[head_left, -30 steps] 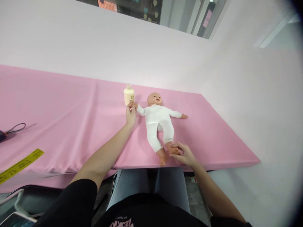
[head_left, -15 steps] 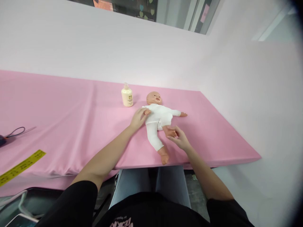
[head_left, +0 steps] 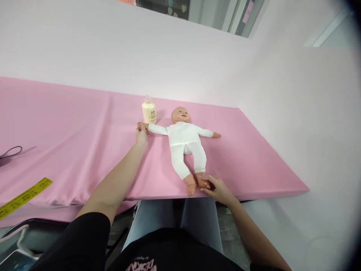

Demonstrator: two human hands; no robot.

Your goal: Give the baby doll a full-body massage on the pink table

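Pale pink walls close off the far side and the right of the scene, and a long tabletop covered in pink cloth runs across the view, its near edge just in front of the person's lap. On it, right of centre, a baby doll in a white suit lies on its back, head toward the far wall, arms spread wide and feet at the near edge. A cream bottle stands upright just beside the doll's head, near its outstretched arm. A yellow measuring tape lies at the near left edge, well apart from the doll, and a dark cord sits at the far left.

The left hand reaches far across the cloth, its grip pinched shut on the doll's small hand at the end of the stretched arm, just below the bottle. The right hand rests at the near edge, fingers closed around one of the doll's feet, with the other foot just beside it.
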